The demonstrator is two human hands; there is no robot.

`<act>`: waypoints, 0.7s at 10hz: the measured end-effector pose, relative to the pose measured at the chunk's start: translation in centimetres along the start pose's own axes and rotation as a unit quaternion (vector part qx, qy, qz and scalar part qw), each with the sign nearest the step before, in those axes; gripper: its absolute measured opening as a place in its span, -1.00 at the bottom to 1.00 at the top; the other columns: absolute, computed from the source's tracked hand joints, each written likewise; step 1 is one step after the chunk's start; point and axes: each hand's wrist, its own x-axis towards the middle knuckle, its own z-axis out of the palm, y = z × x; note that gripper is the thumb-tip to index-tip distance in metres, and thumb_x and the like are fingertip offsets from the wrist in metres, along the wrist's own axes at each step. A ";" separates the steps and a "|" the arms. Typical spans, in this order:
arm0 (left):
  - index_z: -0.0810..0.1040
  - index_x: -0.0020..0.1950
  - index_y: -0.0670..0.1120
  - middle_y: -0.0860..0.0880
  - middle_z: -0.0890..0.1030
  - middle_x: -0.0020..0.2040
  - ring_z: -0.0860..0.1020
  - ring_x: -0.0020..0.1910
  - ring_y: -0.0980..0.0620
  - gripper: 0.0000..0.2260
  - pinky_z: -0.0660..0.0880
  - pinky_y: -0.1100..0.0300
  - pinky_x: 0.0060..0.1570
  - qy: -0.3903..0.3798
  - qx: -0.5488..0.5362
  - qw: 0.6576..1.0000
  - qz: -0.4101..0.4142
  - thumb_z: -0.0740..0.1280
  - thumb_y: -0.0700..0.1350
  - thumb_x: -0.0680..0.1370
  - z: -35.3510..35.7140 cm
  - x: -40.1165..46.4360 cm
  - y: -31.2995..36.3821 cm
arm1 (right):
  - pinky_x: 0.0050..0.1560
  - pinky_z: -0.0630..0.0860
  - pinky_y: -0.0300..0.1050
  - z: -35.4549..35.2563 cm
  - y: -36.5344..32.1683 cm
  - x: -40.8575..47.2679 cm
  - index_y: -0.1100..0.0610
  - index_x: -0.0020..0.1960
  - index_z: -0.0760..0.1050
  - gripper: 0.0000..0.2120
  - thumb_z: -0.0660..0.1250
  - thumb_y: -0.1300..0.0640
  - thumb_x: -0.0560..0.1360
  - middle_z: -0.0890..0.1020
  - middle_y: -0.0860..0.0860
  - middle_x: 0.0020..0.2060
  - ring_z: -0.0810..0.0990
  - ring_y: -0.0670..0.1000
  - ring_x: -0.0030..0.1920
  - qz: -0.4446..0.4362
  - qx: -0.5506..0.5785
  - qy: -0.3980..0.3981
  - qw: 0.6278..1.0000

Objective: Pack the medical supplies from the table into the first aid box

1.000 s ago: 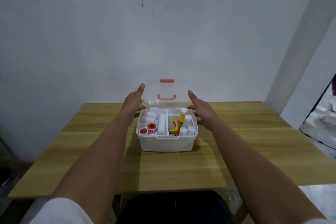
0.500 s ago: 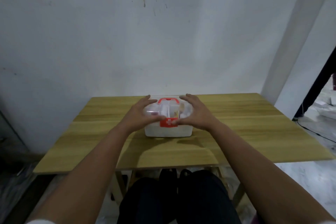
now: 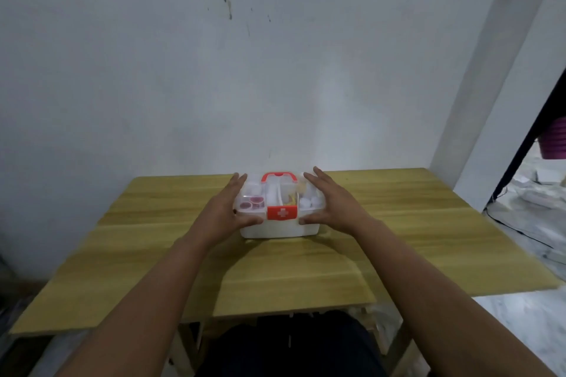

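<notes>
First aid box (image 3: 279, 217) mid-counter (image 3: 398, 242), clear lid down, supplies visible inside. Left hand (image 3: 225, 211) and right hand (image 3: 332, 208) spread flat against its ends. Red latch (image 3: 281, 212) probably shut; otherwise done.

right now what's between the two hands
In the head view, the closed first aid box sits between the left hand and right hand.
</notes>
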 end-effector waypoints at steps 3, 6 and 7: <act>0.12 0.70 0.06 0.01 0.10 0.70 0.17 0.63 0.00 0.00 0.21 0.11 0.47 -0.003 0.045 0.999 -0.008 0.63 0.08 0.40 1.9 11.1 -1.4 | 0.47 0.36 0.04 -0.3 4.0 9.4 -0.15 0.63 0.14 0.08 0.67 -0.07 0.27 0.05 -0.09 0.66 0.21 0.01 0.60 0.042 -0.015 0.016 0.999; 0.05 0.71 0.05 0.00 0.05 0.71 0.13 0.65 -0.04 0.05 0.26 -0.01 0.50 -0.030 0.084 0.995 -0.036 0.61 0.15 0.39 1.6 14.6 -0.6 | 0.46 0.36 0.09 -0.6 4.2 13.1 -0.08 0.67 -0.05 0.22 0.69 -0.05 0.27 -0.06 -0.01 0.67 0.21 0.11 0.60 0.073 -0.044 -0.026 0.996; 0.09 0.70 0.08 0.03 0.07 0.70 0.20 0.60 0.07 0.01 0.32 0.03 0.43 0.030 0.049 0.998 -0.004 0.58 0.21 0.40 1.6 12.4 1.4 | 0.54 0.29 0.13 -2.2 2.0 11.2 -0.05 0.66 0.05 0.13 0.65 -0.12 0.31 0.12 -0.01 0.65 0.17 0.02 0.61 0.025 0.060 0.064 0.996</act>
